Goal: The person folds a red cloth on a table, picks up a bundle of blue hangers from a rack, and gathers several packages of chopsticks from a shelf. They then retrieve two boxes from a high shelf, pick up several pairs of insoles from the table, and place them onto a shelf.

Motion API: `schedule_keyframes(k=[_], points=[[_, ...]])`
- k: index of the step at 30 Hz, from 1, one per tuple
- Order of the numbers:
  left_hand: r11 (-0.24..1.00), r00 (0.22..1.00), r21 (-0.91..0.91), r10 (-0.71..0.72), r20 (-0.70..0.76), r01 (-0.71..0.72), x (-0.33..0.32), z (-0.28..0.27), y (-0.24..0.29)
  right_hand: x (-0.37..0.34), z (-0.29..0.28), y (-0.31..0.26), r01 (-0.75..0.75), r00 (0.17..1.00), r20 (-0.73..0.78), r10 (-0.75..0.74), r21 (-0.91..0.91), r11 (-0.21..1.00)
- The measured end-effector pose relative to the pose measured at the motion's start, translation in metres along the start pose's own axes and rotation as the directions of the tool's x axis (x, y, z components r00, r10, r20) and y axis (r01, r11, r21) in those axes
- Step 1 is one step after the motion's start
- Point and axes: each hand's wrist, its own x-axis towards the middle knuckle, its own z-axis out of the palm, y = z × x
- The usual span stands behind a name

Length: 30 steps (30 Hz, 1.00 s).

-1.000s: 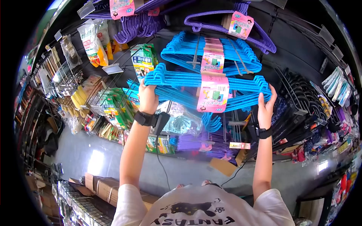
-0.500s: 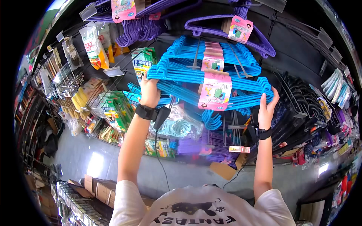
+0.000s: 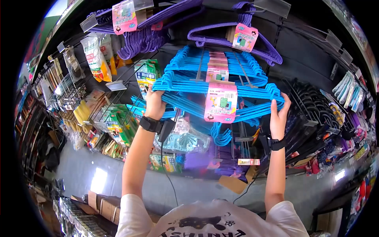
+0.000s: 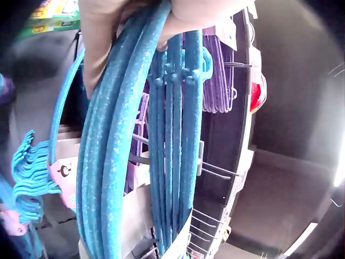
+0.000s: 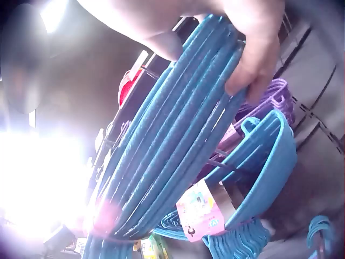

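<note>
A bundle of blue clothes hangers (image 3: pixel 185 85) with a pink paper band (image 3: pixel 220 103) spans the space between my two hands. My left hand (image 3: pixel 156 105) grips its left end; in the left wrist view, thumb and fingers wrap the blue bars (image 4: pixel 116 145). At the other end, my right hand (image 3: pixel 279 115) holds the bundle's right corner, and the right wrist view has its fingers curled over the stacked bars (image 5: pixel 172 129). Just behind, more banded blue hangers (image 3: pixel 193 63) hang on the rack, partly overlapped by the held bundle in the head view.
Purple hangers (image 3: pixel 233 36) hang higher on the rack, with another purple group (image 3: pixel 144 41) to their left. Packaged goods (image 3: pixel 147 75) hang left of the bundle, and black hangers (image 3: pixel 302 102) to its right. Cardboard boxes (image 3: pixel 106 207) lie behind at lower left.
The head view has shifted, so the rack sits lower in it. The held bundle tilted slightly down to the right and now overlaps the hanging blue hangers more. Both hands keep their hold.
</note>
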Motion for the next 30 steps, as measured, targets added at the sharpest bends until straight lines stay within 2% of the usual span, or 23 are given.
schedule_keyframes(k=[6,9,14,19,22,23,26,28,30], points=[[1.0,1.0,-0.007,0.002,0.013,-0.002,0.02,-0.008,-0.01,0.01,0.008,0.019,-0.075,0.995,0.077,0.067,0.106,0.992],[0.999,0.999,-0.05,-0.001,0.035,0.003,0.034,-0.007,-0.011,0.015,0.011,0.024,-0.046,0.997,0.06,0.041,0.089,0.995],[0.997,1.0,0.081,-0.016,0.004,0.015,0.042,0.004,-0.004,0.023,0.02,0.038,-0.034,0.999,0.042,0.031,0.075,0.997],[0.978,0.999,0.204,-0.043,-0.008,0.043,0.063,-0.001,-0.01,0.039,0.035,0.063,-0.103,0.993,0.073,0.095,0.126,0.987],[0.859,0.993,0.513,0.052,-0.105,0.01,0.067,-0.001,-0.009,0.048,0.046,0.088,-0.117,0.992,0.062,0.113,0.073,0.99],[0.849,0.992,0.527,0.028,-0.123,0.041,0.072,-0.005,-0.01,0.048,0.045,0.094,-0.13,0.989,0.083,0.123,0.083,0.988],[0.681,0.916,0.708,0.38,-0.127,-0.184,0.065,-0.006,-0.023,0.045,0.041,0.085,-0.143,0.984,0.125,0.129,0.113,0.983],[0.376,0.812,0.841,0.571,0.119,-0.388,0.065,-0.016,-0.029,0.046,0.041,0.088,-0.093,0.991,0.104,0.084,0.079,0.993],[0.23,0.774,0.872,0.592,0.227,-0.432,0.061,-0.016,-0.031,0.046,0.038,0.083,-0.097,0.989,0.116,0.092,0.041,0.994]])
